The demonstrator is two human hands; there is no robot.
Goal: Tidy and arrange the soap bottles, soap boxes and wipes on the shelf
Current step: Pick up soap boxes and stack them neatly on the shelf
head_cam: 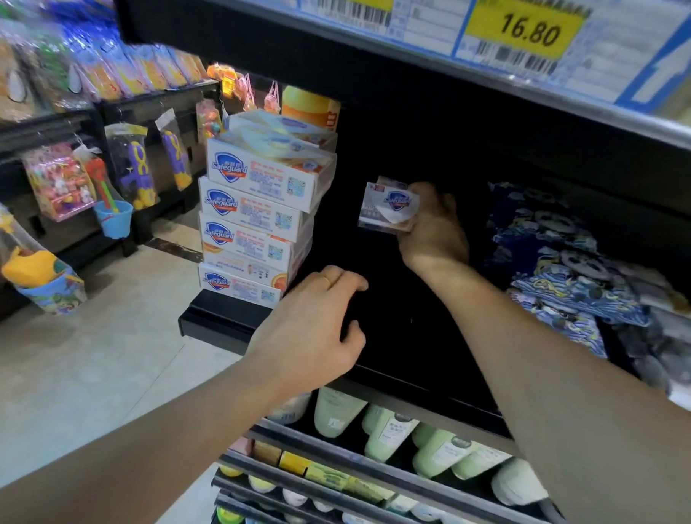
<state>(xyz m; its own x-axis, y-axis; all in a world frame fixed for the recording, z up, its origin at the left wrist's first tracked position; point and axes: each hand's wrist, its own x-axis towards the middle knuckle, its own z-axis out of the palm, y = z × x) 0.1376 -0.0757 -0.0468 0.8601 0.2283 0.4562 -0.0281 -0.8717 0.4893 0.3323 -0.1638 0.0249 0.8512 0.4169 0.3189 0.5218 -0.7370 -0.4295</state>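
One white, blue-shield soap box (pixel 390 206) gripped by right hand (pixel 436 230).

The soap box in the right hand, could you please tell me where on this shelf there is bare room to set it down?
The dark shelf is bare between the soap box stack on its left end and the blue patterned packs on the right. The soap box hangs over that gap. Both ends are crowded.

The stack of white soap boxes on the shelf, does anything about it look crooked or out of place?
Yes. The stack of white Safeguard soap boxes at the black shelf's left end is uneven: the upper boxes are twisted and overhang those below. One more white soap box is off the stack, held in the right hand.
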